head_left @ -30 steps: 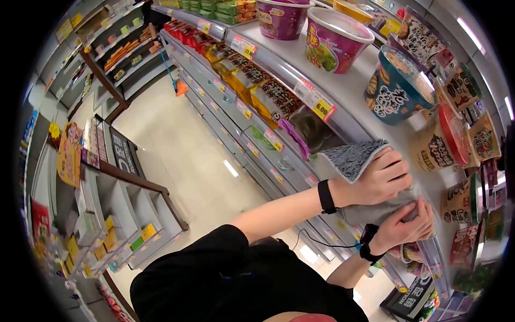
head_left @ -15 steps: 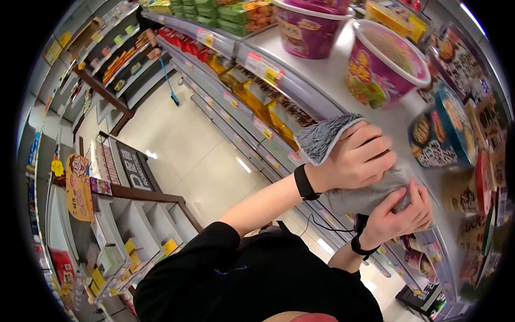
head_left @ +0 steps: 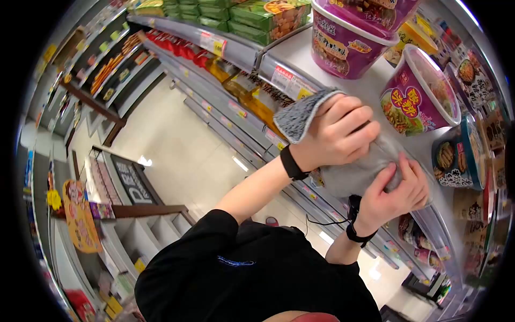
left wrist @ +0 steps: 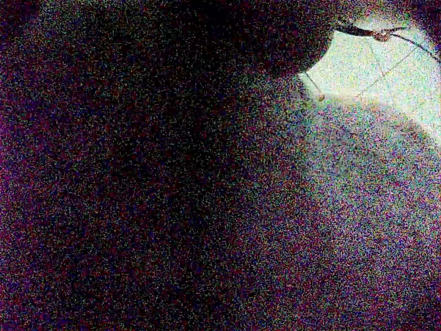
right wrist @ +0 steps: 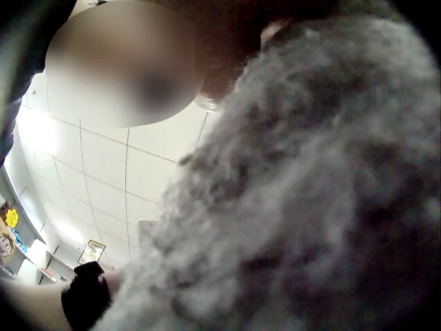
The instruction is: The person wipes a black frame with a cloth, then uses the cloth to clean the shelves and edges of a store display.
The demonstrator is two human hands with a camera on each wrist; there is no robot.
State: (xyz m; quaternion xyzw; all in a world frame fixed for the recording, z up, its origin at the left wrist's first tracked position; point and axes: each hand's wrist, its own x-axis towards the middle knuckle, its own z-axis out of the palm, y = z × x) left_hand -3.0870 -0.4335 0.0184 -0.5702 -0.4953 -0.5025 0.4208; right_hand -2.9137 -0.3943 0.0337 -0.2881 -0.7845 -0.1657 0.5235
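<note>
My left hand [head_left: 343, 131] grips a grey cloth [head_left: 348, 176], its fluffy end flaring out beside the knuckles, as my right hand [head_left: 402, 188] bunches the smooth part between thumb and fingers at the front edge of a shop shelf [head_left: 294, 53]. A second ago the price tag [head_left: 287, 80] stands well apart from the cloth; now the fluffy end reaches close beside it, and my left hand is near the purple bowl [head_left: 416, 96], with the teal bowl [head_left: 458, 155] beyond my right. The shift suggests to me that the cloth work has moved along the shelf edge, both hands travelling together and neither grip let go. My left wrist view is too dark to add detail.
</note>
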